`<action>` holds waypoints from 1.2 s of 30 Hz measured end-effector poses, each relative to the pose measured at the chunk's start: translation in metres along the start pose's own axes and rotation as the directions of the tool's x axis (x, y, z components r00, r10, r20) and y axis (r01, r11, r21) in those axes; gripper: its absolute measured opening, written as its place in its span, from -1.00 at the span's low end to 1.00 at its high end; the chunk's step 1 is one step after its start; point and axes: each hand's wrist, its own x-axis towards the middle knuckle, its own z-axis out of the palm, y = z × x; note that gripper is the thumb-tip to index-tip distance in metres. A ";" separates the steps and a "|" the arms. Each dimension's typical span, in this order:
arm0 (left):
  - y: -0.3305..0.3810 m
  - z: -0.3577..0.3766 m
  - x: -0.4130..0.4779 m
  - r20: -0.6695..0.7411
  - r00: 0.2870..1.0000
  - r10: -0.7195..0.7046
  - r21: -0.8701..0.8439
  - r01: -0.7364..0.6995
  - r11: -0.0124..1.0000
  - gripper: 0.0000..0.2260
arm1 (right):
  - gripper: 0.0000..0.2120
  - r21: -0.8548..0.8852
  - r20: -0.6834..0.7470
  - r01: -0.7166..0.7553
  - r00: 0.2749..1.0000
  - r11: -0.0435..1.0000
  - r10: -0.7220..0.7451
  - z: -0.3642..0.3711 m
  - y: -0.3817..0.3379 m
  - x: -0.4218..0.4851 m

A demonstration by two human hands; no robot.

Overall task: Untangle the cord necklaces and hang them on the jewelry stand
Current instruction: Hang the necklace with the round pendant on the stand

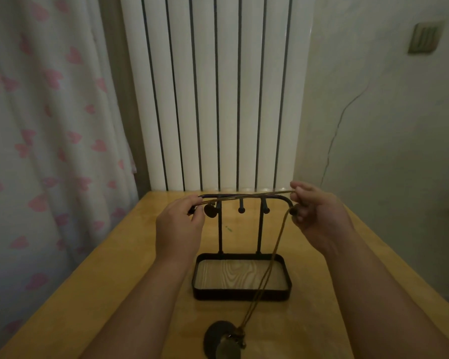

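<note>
While both hands pinch it, the thin tan cord necklace (pixel 244 197) lies stretched along the top bar of the black metal jewelry stand (pixel 260 229). The left hand (pixel 179 229) and right hand (pixel 319 221) each nip it between thumb and fingers. A second cord (pixel 271 255) drops beside the right hand to dark round pendants (pixel 219 335) above the yellow wooden table (pixel 140 255).

Likely light, limp and prone to snag, so grip the cord, not the pendant.

Count: two cords, one stand.
</note>
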 end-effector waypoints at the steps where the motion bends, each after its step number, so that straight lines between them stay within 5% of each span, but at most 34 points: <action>1: 0.000 -0.001 0.000 0.003 1.000 0.000 0.000 0.000 1.000 -0.79 | -0.80 -0.052 -0.016 0.027 0.999 0.998 -0.028 0.001 -0.002 0.000; 13: 0.005 -0.003 -0.001 0.024 0.998 -0.051 -0.013 0.052 0.999 -0.77 | -0.92 -0.404 -0.228 0.148 0.939 0.903 -0.256 0.002 0.006 0.007; 21: 0.009 -0.007 -0.004 0.018 0.996 -0.085 -0.035 0.086 0.996 -0.75 | -0.80 -0.280 -0.344 0.074 0.923 0.957 -0.173 0.011 0.045 -0.005; 31: 0.003 -0.004 -0.021 0.136 0.954 -0.267 -0.422 0.299 0.856 -0.52 | -0.82 -0.574 -0.125 0.014 0.987 0.819 -0.105 0.026 0.089 -0.025; 36: -0.006 0.005 -0.037 -0.011 0.887 -0.462 -0.262 0.443 0.857 -0.85 | -0.83 -0.588 -0.100 0.017 0.991 0.809 -0.093 0.022 0.080 -0.027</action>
